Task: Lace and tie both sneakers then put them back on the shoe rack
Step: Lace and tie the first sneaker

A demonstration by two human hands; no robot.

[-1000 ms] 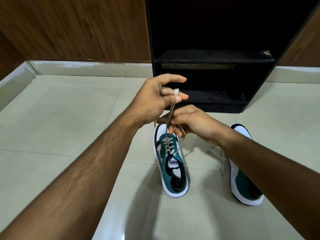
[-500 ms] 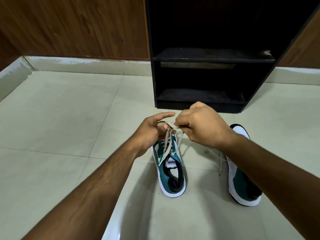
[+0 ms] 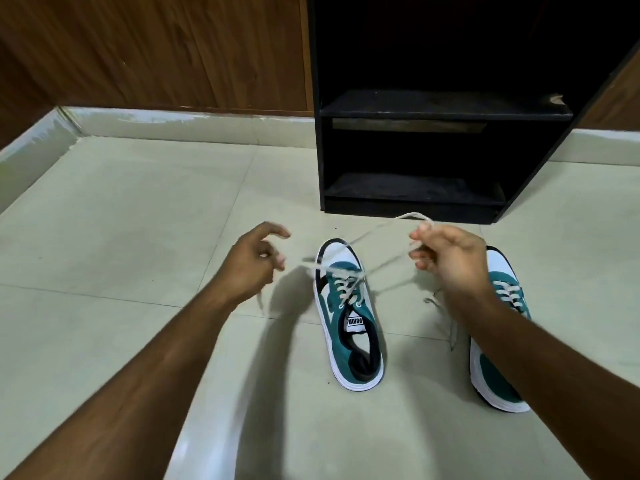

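Two teal, white and black sneakers stand on the tiled floor with toes toward the rack. The left sneaker (image 3: 348, 317) sits between my hands. Its white lace (image 3: 377, 230) is stretched out to both sides above the toe. My left hand (image 3: 254, 263) pinches one lace end to the sneaker's left. My right hand (image 3: 446, 258) grips a loop of the lace to its right. The right sneaker (image 3: 498, 368) is partly hidden under my right forearm, with its lace lying loose on the floor.
A black shoe rack (image 3: 415, 199) with two bare shelves stands just beyond the sneakers against a wooden wall (image 3: 156, 50). A pale skirting (image 3: 173, 124) edges the tiled floor (image 3: 121, 220), which stretches wide to the left.
My hands were together over the left sneaker's toe; they have pulled apart sideways, drawing the lace out taut to left and right.
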